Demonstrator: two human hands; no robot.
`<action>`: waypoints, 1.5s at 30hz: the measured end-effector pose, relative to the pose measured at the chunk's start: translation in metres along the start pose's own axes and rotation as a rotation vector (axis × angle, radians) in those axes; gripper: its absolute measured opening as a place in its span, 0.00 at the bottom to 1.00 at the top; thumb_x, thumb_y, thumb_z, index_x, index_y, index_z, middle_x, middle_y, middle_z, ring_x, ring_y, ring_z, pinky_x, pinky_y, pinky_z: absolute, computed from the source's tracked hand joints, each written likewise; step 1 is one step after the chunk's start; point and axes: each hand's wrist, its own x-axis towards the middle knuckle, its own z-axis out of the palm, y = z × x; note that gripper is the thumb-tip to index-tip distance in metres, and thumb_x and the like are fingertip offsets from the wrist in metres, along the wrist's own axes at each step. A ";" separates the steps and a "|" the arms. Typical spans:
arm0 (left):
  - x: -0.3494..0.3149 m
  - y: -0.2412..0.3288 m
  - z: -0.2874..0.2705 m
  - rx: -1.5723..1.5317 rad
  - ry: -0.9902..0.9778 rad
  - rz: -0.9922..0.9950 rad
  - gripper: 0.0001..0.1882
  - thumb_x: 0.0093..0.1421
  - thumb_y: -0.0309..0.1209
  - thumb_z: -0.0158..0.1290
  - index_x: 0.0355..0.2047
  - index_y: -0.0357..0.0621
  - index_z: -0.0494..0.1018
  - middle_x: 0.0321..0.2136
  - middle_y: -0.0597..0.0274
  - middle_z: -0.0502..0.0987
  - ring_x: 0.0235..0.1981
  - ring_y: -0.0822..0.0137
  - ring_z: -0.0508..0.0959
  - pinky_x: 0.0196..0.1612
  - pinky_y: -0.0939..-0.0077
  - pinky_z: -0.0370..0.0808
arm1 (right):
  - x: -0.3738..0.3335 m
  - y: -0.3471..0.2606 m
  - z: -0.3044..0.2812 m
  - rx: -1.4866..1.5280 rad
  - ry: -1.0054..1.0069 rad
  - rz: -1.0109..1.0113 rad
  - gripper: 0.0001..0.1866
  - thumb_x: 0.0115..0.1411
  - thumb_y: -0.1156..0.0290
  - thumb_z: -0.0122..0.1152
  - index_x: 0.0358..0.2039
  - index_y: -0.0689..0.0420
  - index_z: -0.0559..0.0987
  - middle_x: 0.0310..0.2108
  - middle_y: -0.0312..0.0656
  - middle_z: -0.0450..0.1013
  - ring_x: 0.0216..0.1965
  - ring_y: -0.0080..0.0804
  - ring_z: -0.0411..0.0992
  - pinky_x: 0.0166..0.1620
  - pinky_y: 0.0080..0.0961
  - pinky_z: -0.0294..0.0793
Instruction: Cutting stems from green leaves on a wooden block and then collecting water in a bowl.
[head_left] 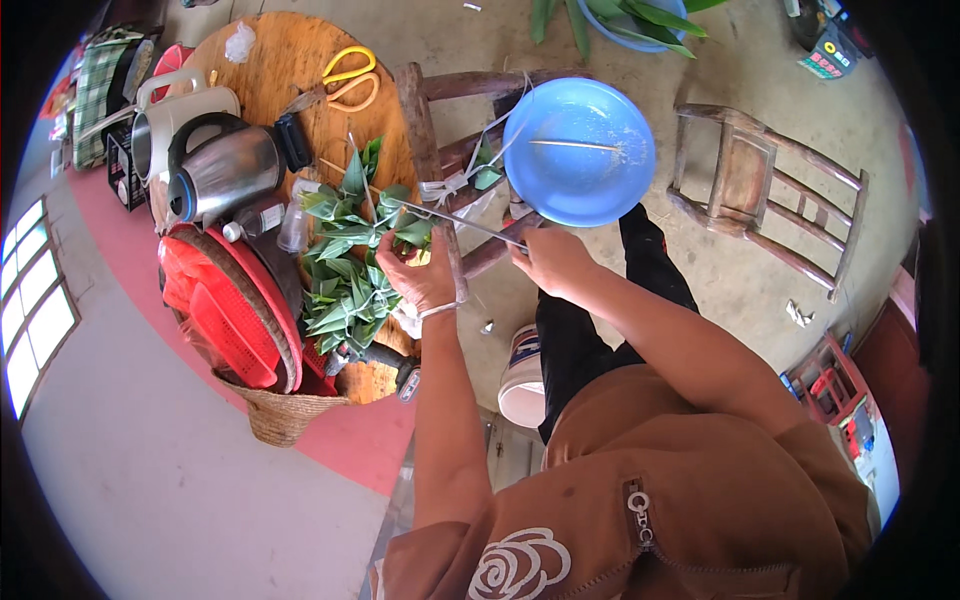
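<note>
A heap of pointed green leaf bundles [345, 300] lies on the round brown wooden table [290, 50], just left of my left hand [422, 272], fingers curved; whether they pinch, I can't tell. A long, thin, straight grey tool [465, 225] runs rightward into my right hand [558, 262], closed round its end.

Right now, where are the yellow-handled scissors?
In the head view, the scissors lie at upper left on the round wooden table, toward its right edge, above the green leaf bundles and up and right of the kettle.
</note>
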 end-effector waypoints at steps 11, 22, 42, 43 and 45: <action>-0.011 0.011 0.016 0.058 -0.004 0.053 0.30 0.42 0.28 0.65 0.44 0.40 0.62 0.38 0.55 0.67 0.37 0.66 0.71 0.36 0.74 0.72 | 0.000 0.031 -0.002 0.008 0.036 -0.033 0.18 0.58 0.57 0.50 0.26 0.60 0.76 0.23 0.51 0.74 0.28 0.48 0.74 0.33 0.42 0.73; -0.025 0.015 0.019 0.138 -0.005 0.096 0.30 0.42 0.28 0.65 0.44 0.38 0.63 0.36 0.56 0.69 0.35 0.66 0.72 0.37 0.76 0.72 | -0.006 0.042 -0.005 0.056 0.008 -0.057 0.19 0.58 0.56 0.50 0.27 0.61 0.77 0.25 0.52 0.74 0.29 0.49 0.74 0.34 0.43 0.73; -0.007 0.094 -0.155 -0.144 0.062 -0.118 0.21 0.49 0.30 0.58 0.42 0.33 0.66 0.35 0.57 0.72 0.36 0.67 0.71 0.42 0.73 0.70 | -0.087 0.093 -0.044 0.365 -0.034 -0.063 0.19 0.58 0.57 0.51 0.26 0.63 0.74 0.19 0.54 0.70 0.25 0.50 0.70 0.30 0.41 0.66; -0.009 0.100 -0.164 -0.129 0.044 -0.129 0.21 0.50 0.30 0.57 0.42 0.34 0.66 0.35 0.58 0.72 0.35 0.68 0.71 0.40 0.75 0.69 | -0.100 0.098 -0.049 0.364 -0.037 -0.069 0.19 0.58 0.57 0.51 0.26 0.63 0.74 0.19 0.54 0.70 0.25 0.50 0.70 0.30 0.41 0.66; -0.005 0.103 -0.179 -0.115 0.029 -0.142 0.21 0.50 0.31 0.56 0.42 0.35 0.65 0.34 0.59 0.72 0.34 0.69 0.71 0.38 0.77 0.69 | -0.118 0.106 -0.055 0.365 -0.019 -0.010 0.18 0.58 0.57 0.51 0.28 0.63 0.74 0.18 0.52 0.69 0.24 0.48 0.70 0.29 0.39 0.66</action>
